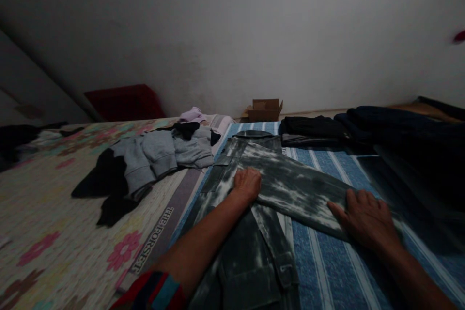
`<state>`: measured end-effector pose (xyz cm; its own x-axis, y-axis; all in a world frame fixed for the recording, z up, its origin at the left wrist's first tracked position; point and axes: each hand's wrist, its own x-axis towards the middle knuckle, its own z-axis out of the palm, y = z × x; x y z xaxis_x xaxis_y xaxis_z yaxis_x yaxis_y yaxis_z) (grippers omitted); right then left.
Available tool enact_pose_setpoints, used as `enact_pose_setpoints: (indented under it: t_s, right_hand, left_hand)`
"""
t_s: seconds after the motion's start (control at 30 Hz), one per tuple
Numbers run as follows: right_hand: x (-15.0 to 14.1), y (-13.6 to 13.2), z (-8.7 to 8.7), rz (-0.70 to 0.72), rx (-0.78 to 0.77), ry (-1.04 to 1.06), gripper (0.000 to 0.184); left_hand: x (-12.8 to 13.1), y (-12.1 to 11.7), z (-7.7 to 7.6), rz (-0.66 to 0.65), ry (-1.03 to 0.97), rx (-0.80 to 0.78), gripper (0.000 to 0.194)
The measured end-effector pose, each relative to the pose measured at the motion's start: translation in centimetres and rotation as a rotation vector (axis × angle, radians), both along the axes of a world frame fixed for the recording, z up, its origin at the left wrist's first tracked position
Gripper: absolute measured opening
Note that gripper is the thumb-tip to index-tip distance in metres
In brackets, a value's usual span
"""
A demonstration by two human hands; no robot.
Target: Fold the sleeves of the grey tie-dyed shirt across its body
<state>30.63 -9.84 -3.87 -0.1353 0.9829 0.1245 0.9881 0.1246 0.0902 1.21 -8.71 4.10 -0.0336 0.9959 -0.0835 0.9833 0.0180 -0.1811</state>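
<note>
The garment in hand is a mottled grey-green shirt of washed, denim-like cloth with pale bleached blotches. It lies flat, collar away from the person, on a blue-and-white striped sheet that covers the right half of the bed. One long sleeve is folded across the body and runs diagonally toward the right.

The left hand rests palm down on the shirt near the shoulder end of the folded sleeve, fingers curled loosely, pressing the cloth and gripping nothing. The right hand lies flat and released on the cuff end of the same sleeve, fingers spread.

A red, blue and teal striped cuff shows at the left forearm.

To the left, a floral-print mattress cover carries a soft heap of grey knit garments overlapping black fabric. Folded dark clothes are stacked beyond the shirt, and a larger dark pile lies at the right. A small open cardboard box stands against the plain wall.
</note>
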Motion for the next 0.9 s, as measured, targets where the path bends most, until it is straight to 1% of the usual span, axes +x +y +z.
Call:
enact_pose_setpoints:
  t_s: [0.13,0.4,0.63,0.8,0.9]
  right_hand:
    - [0.0,0.0,-0.1,0.001,0.009,-0.02,0.056]
    - [0.1,0.1,-0.2,-0.008,0.0,0.006,0.058]
    - [0.2,0.2,-0.3,0.004,-0.006,-0.003,0.059]
    - [0.1,0.3,-0.2,-0.007,-0.022,0.009,0.059]
    - [0.1,0.2,0.0,-0.012,-0.021,0.006,0.058]
  left_hand:
    - [-0.2,0.2,-0.5,0.036,0.013,0.027,0.037]
    - [-0.3,0.1,-1.0,0.056,0.013,0.053,0.037]
    - [0.0,-0.3,-1.3,0.035,0.011,0.039,0.032]
    - [0.3,-0.4,-1.2,-0.002,-0.007,-0.004,0.026]
    - [0.3,-0.5,-1.1,-0.02,-0.029,-0.036,0.026]
